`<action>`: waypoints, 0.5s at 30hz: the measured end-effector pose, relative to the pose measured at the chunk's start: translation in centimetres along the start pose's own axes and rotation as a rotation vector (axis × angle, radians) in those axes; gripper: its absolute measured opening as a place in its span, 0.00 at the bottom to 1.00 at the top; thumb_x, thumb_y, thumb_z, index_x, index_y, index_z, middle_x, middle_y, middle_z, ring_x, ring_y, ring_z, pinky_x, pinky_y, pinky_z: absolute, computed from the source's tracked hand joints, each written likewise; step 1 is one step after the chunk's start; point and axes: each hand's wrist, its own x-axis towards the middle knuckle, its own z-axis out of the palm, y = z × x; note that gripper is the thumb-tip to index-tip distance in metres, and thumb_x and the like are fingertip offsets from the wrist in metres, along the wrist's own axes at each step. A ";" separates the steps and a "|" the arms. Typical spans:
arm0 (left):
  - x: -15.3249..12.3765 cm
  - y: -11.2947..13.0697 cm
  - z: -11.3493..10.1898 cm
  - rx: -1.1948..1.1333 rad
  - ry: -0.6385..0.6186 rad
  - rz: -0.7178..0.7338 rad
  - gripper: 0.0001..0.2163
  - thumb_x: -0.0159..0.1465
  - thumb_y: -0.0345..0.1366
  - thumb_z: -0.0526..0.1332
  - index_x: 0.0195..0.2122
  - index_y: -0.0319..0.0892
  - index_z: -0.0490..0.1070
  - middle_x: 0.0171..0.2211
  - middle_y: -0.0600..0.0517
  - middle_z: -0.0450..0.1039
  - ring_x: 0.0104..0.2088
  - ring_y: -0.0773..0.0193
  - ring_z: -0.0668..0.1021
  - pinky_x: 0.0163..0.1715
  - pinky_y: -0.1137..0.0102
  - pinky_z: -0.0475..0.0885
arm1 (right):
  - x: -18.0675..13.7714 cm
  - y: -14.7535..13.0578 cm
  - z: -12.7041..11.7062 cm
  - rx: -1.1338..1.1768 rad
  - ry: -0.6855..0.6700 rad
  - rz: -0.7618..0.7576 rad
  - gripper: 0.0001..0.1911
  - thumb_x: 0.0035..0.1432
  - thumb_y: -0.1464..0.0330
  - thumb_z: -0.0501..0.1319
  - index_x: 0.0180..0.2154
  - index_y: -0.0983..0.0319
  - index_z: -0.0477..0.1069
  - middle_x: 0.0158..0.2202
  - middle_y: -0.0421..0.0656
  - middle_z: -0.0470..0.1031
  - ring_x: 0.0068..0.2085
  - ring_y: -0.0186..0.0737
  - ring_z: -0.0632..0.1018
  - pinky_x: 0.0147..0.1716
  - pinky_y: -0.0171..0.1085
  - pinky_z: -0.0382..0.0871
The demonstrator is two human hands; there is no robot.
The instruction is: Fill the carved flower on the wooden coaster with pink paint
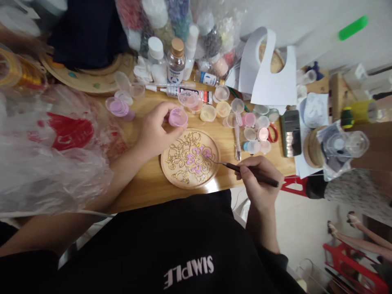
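Observation:
A round wooden plate point(211, 177) lies near the table's front edge, bearing a flower design in raised gold wire. Several petals around the flower's middle are filled with purple. My left hand point(156, 128) grips a small cup of purple paint point(178, 117) just above the plate's upper rim. In my right hand point(258, 179) is a dark-handled tool point(260, 176) with a thin metal tip, pinched like a pen. Its tip reaches over the purple petals at the flower's right side; whether it touches them I cannot tell.
Small cups of yellow paint point(208, 113) and other colours stand behind and right of the plate. A flat brush point(238, 143) lies beside them. Bottles point(177, 61) line the back. A plastic bag point(61, 155) covers the left. Red scissors point(272, 133) and a dark box point(290, 132) lie right.

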 end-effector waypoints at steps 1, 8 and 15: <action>0.0 0.0 0.0 -0.001 -0.003 -0.005 0.11 0.68 0.37 0.72 0.48 0.50 0.74 0.47 0.52 0.85 0.47 0.54 0.88 0.49 0.61 0.87 | 0.0 0.0 0.0 -0.002 0.001 0.001 0.06 0.59 0.71 0.68 0.29 0.58 0.78 0.23 0.35 0.78 0.20 0.32 0.77 0.19 0.31 0.70; 0.0 0.2 0.0 0.009 -0.008 -0.015 0.10 0.71 0.42 0.72 0.48 0.49 0.74 0.47 0.53 0.85 0.46 0.57 0.86 0.49 0.61 0.86 | 0.0 0.0 0.1 0.000 0.008 0.003 0.06 0.58 0.71 0.68 0.28 0.58 0.78 0.22 0.35 0.78 0.20 0.33 0.77 0.19 0.32 0.70; 0.0 -0.1 0.1 -0.007 0.015 0.028 0.10 0.70 0.42 0.72 0.48 0.50 0.74 0.47 0.53 0.85 0.45 0.57 0.87 0.47 0.61 0.86 | -0.1 0.3 0.0 -0.010 0.020 -0.006 0.06 0.58 0.72 0.68 0.29 0.58 0.78 0.23 0.35 0.79 0.20 0.33 0.77 0.19 0.32 0.71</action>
